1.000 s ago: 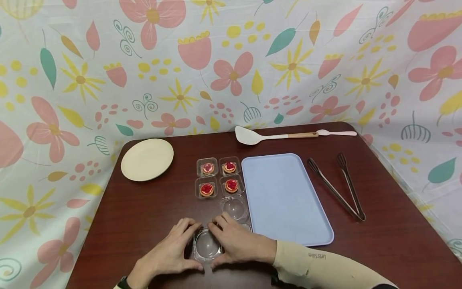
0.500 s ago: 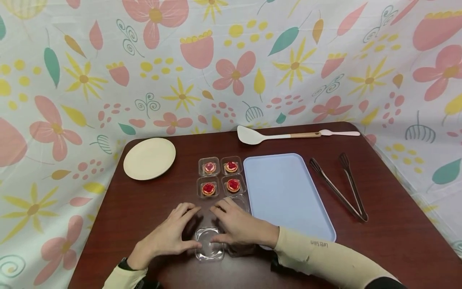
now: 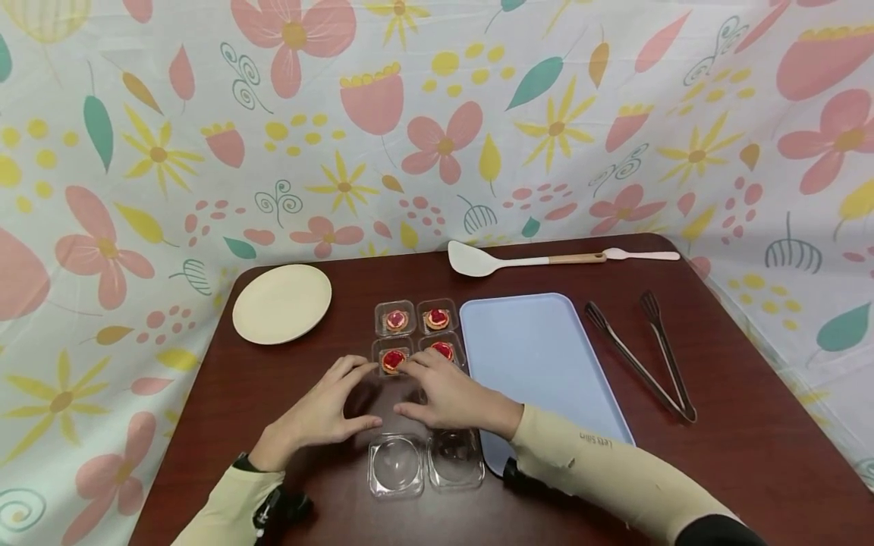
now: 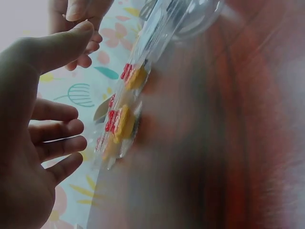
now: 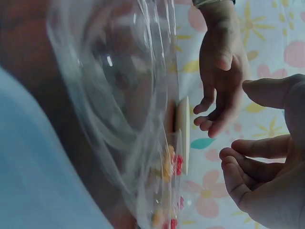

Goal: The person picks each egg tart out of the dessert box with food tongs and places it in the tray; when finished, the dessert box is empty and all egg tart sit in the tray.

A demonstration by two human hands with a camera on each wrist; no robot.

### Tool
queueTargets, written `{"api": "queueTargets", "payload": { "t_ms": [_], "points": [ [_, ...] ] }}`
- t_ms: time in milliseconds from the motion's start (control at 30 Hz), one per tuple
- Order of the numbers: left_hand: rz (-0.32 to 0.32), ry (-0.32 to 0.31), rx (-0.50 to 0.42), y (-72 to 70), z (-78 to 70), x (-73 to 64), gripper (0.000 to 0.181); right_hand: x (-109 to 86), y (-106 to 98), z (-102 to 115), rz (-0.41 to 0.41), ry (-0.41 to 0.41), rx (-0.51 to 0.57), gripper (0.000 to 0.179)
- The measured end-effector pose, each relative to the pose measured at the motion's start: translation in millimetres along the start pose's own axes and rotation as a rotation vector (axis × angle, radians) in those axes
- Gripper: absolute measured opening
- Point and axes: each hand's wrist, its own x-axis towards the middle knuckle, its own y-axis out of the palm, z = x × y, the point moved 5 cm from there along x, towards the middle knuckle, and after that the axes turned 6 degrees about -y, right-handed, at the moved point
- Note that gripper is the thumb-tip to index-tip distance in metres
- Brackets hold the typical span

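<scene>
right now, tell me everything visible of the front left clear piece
The clear piece looks like plastic, shiny, square with rounded corners and a round form in its middle; whether that bulges up or down is unclear. It lies flat on the dark brown table, nothing inside, close beside a similar piece to its right. Neither the left hand nor the right hand touches it.

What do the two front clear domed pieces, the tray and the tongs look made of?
Clear domed pieces: probably thin, glossy plastic; see-through, with bright highlights along moulded rims.
Tray: likely rigid plastic, smooth satin; even pale-blue colour, rounded corners, raised rim.
Tongs: likely metal; slim dark arms with lighter glints, though a coating can't be ruled out.
</scene>
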Motion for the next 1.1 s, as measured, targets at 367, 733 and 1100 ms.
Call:
{"api": "queueTargets", "payload": {
  "t_ms": [367,733,1100],
  "points": [
    [-0.017,-0.031,-0.01,0.2,20.6,27.2,0.077,24.6,-14,-28,-0.026,0.06,0.067,0.055],
    [-0.019,-0.069,-0.037,-0.1,33.2,59.1,0.078,42.5,-23,-56,-0.069,0.103,0.092,0.049],
    [-0.021,-0.129,-0.025,-0.7,51.9,81.2,0.076,62.7,-19,-83,-0.033,0.16,0.158,0.049]
  ]
}}
